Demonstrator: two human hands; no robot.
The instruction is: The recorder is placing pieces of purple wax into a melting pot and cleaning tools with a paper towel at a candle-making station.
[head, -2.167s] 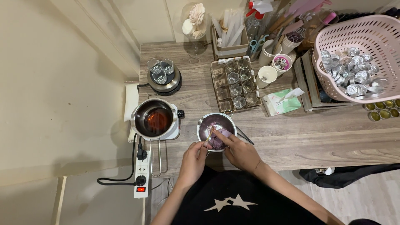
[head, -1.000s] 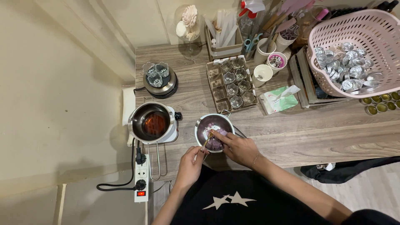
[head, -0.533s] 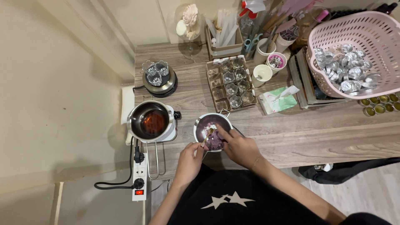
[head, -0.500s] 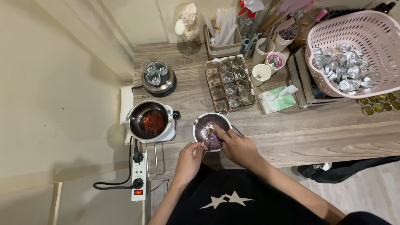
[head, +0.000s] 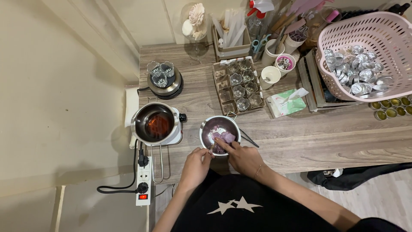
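So the small metal pot (head: 220,134) sits at the bench (head: 326,141) front edge. Right hand (head: 242,157) fingers (head: 223,142) reach inside, pressing the purple chunks (head: 226,136). Left hand (head: 195,165) fingers curl against the rim.

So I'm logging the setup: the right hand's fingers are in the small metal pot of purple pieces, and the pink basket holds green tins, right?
Not quite: the pink basket holds silver tins, as the head view shows. The rest stands: right hand, small metal pot.
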